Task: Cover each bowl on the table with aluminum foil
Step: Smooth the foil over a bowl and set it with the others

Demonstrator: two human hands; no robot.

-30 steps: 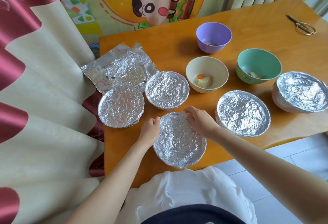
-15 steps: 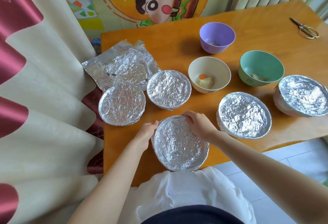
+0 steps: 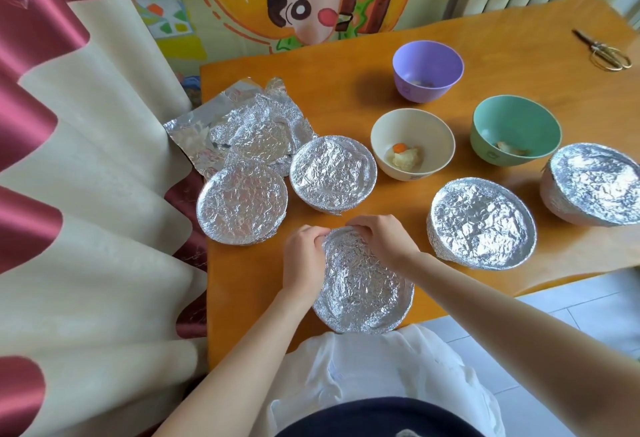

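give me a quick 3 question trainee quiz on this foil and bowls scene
1. How many bowls are still uncovered?
2. True or false: the scissors lie inside the green bowl.
3. Both hands touch the nearest foil-covered bowl at its: A) near rim B) far rim C) underside

Key:
1. Three: purple bowl, cream bowl, green bowl.
2. False; they lie on the table, far right.
3. B; left hand and right hand press the foil there.

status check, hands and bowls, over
Left hand and right hand pinching foil at near bowl far rim. Purple, cream, green bowls uncovered. Nothing obstructing.
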